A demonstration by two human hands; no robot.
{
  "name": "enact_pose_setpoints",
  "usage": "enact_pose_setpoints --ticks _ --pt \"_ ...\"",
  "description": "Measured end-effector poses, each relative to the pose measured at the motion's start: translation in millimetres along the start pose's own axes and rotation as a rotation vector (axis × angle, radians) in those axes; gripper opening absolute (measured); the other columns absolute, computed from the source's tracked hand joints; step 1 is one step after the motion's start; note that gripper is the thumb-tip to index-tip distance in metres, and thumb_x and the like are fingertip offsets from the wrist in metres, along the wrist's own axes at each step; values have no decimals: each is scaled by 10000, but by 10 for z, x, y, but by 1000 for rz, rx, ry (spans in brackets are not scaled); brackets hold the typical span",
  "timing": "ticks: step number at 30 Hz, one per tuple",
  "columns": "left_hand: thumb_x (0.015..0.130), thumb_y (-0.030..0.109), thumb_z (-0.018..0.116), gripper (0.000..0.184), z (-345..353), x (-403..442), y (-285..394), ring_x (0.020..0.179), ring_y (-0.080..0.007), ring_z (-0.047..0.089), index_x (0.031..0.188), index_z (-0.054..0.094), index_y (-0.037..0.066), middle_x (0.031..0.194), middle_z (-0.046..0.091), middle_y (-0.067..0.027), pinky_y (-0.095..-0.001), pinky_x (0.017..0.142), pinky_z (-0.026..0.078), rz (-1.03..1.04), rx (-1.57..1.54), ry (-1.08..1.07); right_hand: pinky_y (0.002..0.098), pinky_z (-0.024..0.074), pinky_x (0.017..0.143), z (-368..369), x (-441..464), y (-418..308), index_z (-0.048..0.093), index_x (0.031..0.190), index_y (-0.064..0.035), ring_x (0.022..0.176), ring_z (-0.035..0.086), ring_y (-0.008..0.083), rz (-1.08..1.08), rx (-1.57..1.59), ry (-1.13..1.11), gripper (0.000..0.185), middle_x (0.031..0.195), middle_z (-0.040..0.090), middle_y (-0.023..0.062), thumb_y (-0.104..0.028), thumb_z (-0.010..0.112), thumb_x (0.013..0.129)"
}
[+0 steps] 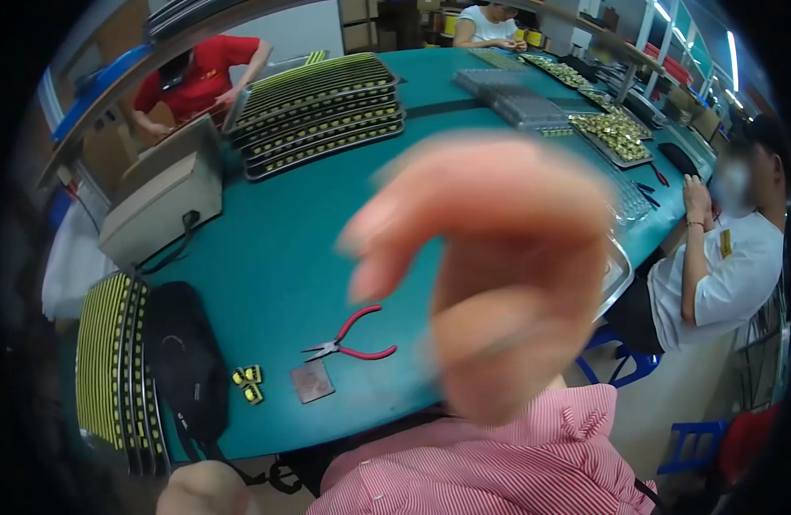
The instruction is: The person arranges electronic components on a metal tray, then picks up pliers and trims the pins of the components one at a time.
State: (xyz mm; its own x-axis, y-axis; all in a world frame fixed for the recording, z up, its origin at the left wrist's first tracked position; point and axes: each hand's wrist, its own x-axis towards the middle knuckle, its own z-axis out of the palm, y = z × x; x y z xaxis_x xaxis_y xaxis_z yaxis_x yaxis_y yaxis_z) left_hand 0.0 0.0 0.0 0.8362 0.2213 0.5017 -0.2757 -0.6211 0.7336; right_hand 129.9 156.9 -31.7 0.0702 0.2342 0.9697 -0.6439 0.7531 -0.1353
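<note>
My right hand (507,257) is raised close to the camera, over the green table. Its fingers bend toward the left, but it is smeared by motion, so whether anything is in them cannot be made out. Beyond and below the fingertips lies a pair of pliers (328,348) with red handles spread apart. Beside the pliers is a small flat square plate (312,381). Left of that sit three small yellow-and-black parts (252,375). My left hand is out of view; bare skin (206,491) shows at the lower left edge.
Stacked trays of yellow-and-black parts (318,120) stand at the back, near a beige box (168,206). A black bag (185,365) lies beside more trays (112,369) at left. A person (722,266) sits at right, near a tray of small parts (614,137).
</note>
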Motion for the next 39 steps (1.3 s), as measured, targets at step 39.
enact_pose_setpoints --ticks 39 --pt "859 311 583 275 185 -392 77 656 -142 442 869 526 42 719 468 -24 -280 579 341 -492 1595 925 279 468 569 -407 129 -172 397 1212 -12 656 574 177 114 104 -10 522 1076 549 151 -394 470 863"
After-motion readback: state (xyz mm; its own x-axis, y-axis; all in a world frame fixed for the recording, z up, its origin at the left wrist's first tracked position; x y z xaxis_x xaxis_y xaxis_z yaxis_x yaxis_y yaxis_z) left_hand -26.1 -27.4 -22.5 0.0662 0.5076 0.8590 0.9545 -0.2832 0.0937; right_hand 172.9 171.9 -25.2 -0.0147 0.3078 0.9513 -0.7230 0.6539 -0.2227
